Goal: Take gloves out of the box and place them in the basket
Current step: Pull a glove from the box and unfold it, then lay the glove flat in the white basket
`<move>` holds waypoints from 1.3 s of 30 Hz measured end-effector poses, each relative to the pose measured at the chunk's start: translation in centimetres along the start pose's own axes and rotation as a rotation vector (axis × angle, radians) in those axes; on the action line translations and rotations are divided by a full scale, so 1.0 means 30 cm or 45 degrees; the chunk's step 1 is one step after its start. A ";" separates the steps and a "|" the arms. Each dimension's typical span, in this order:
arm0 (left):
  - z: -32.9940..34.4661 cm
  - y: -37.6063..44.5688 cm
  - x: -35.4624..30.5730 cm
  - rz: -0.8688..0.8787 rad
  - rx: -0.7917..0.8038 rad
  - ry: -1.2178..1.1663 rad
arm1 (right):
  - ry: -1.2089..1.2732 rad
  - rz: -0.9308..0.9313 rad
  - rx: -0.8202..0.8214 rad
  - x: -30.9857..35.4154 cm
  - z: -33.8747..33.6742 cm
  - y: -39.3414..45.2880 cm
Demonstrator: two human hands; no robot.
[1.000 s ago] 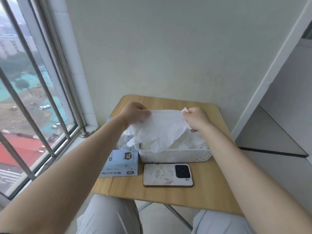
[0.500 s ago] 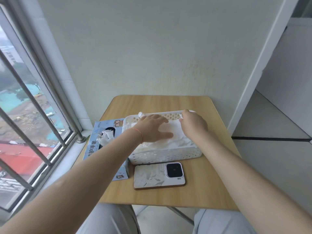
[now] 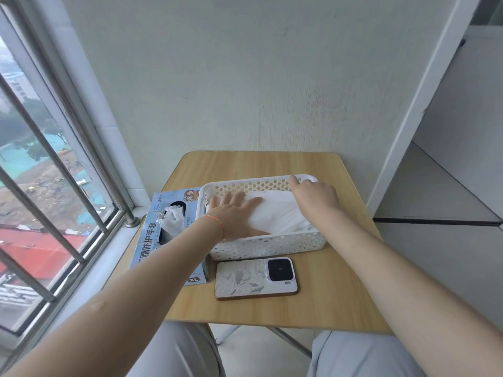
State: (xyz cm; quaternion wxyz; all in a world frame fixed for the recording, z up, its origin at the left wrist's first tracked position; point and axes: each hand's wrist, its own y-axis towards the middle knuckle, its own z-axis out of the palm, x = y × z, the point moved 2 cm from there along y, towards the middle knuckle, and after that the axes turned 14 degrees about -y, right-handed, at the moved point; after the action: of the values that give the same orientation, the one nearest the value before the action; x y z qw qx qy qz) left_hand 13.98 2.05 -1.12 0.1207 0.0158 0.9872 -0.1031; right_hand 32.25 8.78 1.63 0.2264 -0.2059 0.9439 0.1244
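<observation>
In the basket (image 3: 266,244), gloves (image 3: 280,213) lie flat, lengthwise left-right.

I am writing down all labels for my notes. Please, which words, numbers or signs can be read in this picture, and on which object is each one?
"XL": on the near end of the glove box.
"腈防护手套": large characters on the glove box top; the start is hidden by the left arm.
Small print beside them: too blurred to read.
Phone: only a pattern on its back, no text.
Basket: no text.
</observation>
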 end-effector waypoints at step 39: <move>-0.011 -0.356 0.531 -0.208 -0.350 -1.031 | 1.454 -0.015 -0.191 0.588 -0.413 0.112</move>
State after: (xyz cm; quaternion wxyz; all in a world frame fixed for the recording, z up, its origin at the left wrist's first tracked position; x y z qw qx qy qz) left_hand -2.14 -8.23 -2.54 0.4906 -0.1205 0.8627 0.0222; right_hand 11.75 1.83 4.38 -0.3337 -0.2611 0.9039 0.0588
